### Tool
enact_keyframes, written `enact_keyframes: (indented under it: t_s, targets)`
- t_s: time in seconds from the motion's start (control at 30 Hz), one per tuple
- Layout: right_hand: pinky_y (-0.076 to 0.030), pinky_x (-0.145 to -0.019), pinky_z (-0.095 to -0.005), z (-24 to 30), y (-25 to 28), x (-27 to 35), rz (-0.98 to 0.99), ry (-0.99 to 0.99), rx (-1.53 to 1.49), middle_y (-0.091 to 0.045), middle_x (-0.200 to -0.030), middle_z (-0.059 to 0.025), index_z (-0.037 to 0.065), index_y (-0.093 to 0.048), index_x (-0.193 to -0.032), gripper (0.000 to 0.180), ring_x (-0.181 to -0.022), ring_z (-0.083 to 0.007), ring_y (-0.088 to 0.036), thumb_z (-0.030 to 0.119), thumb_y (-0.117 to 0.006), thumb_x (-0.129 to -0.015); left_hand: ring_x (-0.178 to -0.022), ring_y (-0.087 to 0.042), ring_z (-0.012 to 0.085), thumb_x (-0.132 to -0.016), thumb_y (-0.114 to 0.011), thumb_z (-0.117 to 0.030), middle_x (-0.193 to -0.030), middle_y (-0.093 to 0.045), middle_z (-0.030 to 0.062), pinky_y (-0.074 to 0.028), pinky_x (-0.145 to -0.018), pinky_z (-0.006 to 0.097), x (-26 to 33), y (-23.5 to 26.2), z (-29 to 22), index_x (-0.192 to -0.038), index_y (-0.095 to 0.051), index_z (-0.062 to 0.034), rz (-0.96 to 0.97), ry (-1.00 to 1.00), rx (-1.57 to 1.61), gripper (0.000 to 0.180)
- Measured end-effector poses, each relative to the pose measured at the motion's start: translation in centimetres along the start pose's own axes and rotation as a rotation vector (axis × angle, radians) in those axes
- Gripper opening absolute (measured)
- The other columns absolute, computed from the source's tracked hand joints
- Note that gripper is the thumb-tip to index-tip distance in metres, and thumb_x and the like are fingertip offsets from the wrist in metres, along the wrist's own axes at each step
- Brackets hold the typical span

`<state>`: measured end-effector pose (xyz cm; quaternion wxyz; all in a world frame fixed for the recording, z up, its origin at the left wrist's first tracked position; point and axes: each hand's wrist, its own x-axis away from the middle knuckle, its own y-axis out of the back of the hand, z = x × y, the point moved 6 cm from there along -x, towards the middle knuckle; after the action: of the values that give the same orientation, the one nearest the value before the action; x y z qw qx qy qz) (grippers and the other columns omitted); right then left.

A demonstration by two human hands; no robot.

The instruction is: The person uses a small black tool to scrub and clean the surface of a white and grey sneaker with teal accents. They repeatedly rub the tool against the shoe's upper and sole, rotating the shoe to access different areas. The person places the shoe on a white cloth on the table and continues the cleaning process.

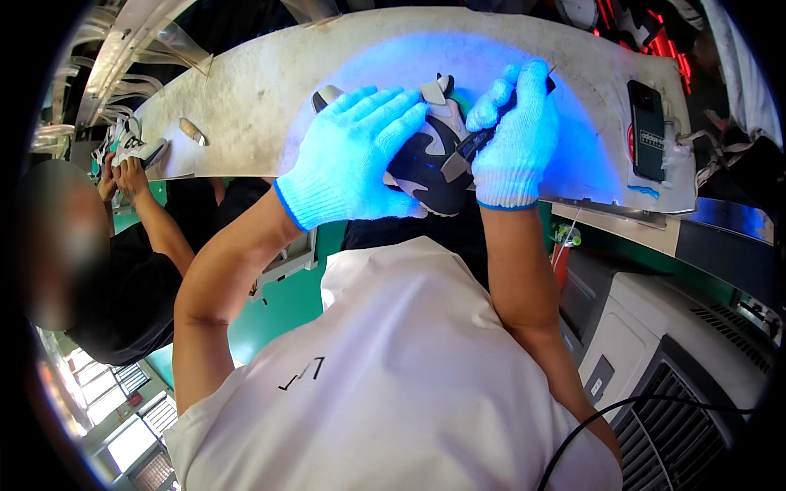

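Note:
Under blue light, a black, white and grey sneaker [438,151] rests at the table's near edge. My left hand [354,155], in a knitted glove, lies across the sneaker with long, straight fingers over it and the thumb along its near side, holding it. Its palm covers part of the shoe. My right hand [517,131], gloved too, is closed round a slim dark tool [549,84] at the sneaker's right side. A thin tip sticks out above the fist; the tool's exact kind is hidden by the fingers. A pale, dark-edged piece [326,98] shows beyond my left fingers.
The worn pale table [262,90] curves across the front. A dark phone [647,131] lies at its right end, a small wooden-handled tool [192,131] at its left. Another person's hands [127,176] hold a light shoe [141,150]. A grey machine [655,327] stands at my right.

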<state>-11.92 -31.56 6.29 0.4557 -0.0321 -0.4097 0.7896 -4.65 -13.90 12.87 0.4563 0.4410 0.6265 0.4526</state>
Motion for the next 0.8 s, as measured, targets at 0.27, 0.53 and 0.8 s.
enact_keyframes:
  t_s: [0.27,0.53,0.8]
  targets:
    - [-0.032,-0.048,-0.0363,-1.2,-0.2,-0.6,0.422,-0.154,-0.399,-0.054,-0.069,0.0001,0.017,-0.061,-0.094,0.049,-0.048,-0.0150,-0.039,0.059,-0.051,-0.117,-0.124,-0.075,0.0471,-0.067,-0.095,-0.069,-0.145,-0.072,0.0273,-0.061,-0.106,0.053,-0.7,0.3,0.5,-0.142,-0.069,0.0037,-0.079,-0.107,0.001,0.107]
    - [-0.039,-0.048,-0.0322,-0.3,-3.1,1.0,0.052,0.002,0.158,-0.049,-0.065,-0.0008,0.010,-0.058,-0.092,0.035,-0.049,-0.0146,-0.047,0.036,-0.061,-0.114,-0.118,-0.076,0.0432,-0.072,-0.093,-0.067,-0.134,-0.075,0.0242,-0.060,-0.104,0.051,-1.1,0.3,-0.2,-0.139,-0.070,0.0031,-0.134,-0.120,0.018,0.100]
    - [-0.030,-0.045,-0.0315,-1.6,-5.6,0.1,0.343,-0.191,0.049,-0.043,-0.063,0.0019,0.015,-0.050,-0.078,0.046,-0.048,-0.0111,-0.039,0.039,-0.064,-0.114,-0.119,-0.076,0.0412,-0.068,-0.096,-0.067,-0.135,-0.075,0.0234,-0.060,-0.104,0.050,-1.4,0.7,-0.5,-0.145,-0.070,-0.0002,-0.065,-0.104,0.001,0.105]
